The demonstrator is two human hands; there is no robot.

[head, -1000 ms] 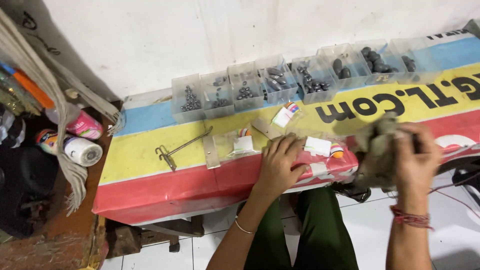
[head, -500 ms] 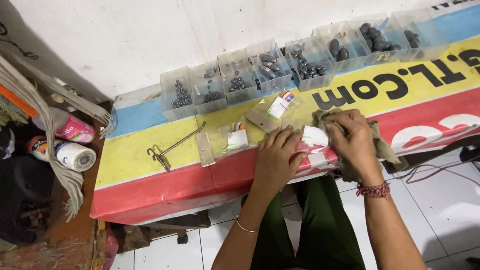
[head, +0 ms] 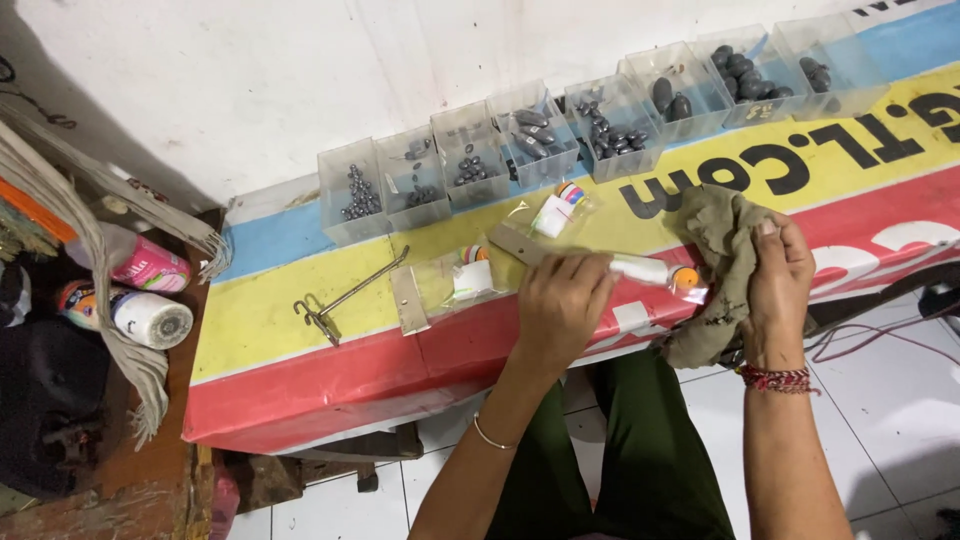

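Hooks of bent wire [head: 335, 303] lie far left of the white tube [head: 640, 268], with small clear packets [head: 462, 278] between. Left hand [head: 560, 305] is closed over the tube's near end, pinning it to the striped table [head: 290, 350]. Just right, the right hand [head: 778, 275] clutches an olive rag [head: 722, 250]. A hard wipe might knock the tube or packets off the near edge.

A crumpled olive-grey rag [head: 722, 268] draped over the worktop's front edge, bunched in the right hand [head: 778, 285]. Beside it, a white cylindrical piece with an orange end [head: 655, 271] lay flat near that edge, gripped by the left hand [head: 560, 305].
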